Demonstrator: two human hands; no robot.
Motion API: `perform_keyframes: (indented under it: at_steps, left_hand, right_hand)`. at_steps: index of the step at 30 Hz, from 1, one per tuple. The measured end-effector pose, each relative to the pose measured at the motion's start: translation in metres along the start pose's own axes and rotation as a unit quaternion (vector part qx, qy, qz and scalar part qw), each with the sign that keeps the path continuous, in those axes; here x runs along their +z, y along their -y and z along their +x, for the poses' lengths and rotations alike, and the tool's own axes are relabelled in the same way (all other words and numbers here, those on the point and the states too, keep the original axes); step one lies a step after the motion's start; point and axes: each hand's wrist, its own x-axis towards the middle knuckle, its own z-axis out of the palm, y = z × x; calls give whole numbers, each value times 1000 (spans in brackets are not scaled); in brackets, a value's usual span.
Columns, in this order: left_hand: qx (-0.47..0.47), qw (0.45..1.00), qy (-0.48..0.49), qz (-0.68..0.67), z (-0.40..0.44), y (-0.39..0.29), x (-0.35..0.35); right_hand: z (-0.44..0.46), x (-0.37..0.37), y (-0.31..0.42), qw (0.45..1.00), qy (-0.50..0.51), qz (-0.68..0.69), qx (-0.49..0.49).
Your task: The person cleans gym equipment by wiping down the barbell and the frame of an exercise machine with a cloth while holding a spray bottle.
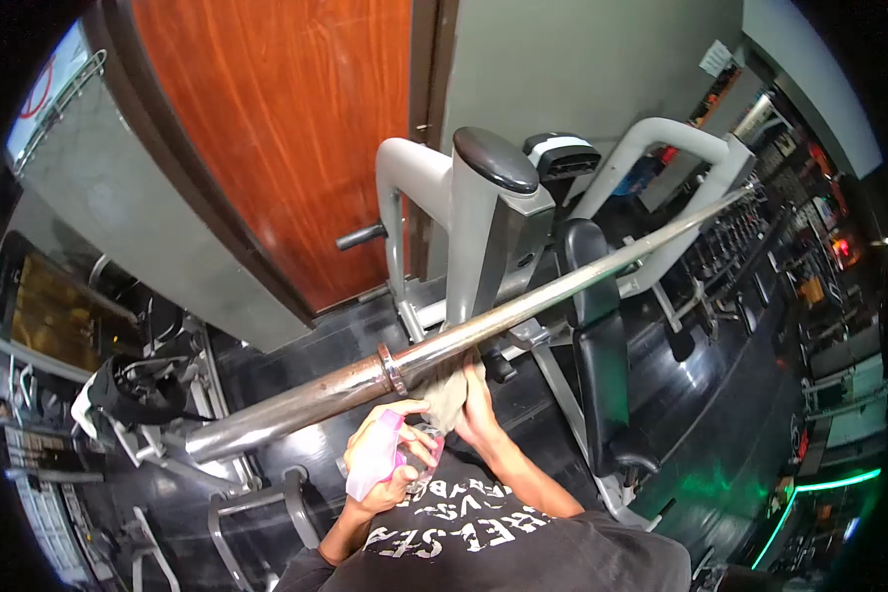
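As a long, round steel barbell (562, 284) slants past a padded black bench (600, 380), I hold a crumpled beige cloth (448, 400) against its underside near the raised metal collar (393, 369), my right hand (479, 407) closed on the fabric, seemingly so that it lies between skin and steel. Below the bar's thick end, my left hand (416, 444) grips a clear plastic bottle with a pink-and-white head (389, 434), apparently held apart to stay off the metal; its contents cannot be made out.
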Motion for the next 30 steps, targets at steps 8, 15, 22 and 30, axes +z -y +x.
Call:
perform_keyframes:
  at_steps: [8,15,22,30]
  left_hand:
    - [11,992,-118,45,-31,-4,24]
    - [1,962,-269,49,-59,-6,41]
    - [26,956,-263,125,-83,38,58]
    - [38,938,-319,129,-72,51,78]
  right_hand:
    - [5,49,51,917,221,230,241]
    - [-23,43,62,952,182,107,223]
    - [-6,38,10,953,219,-202,49]
    - [-22,19,23,854,346,-368,-125]
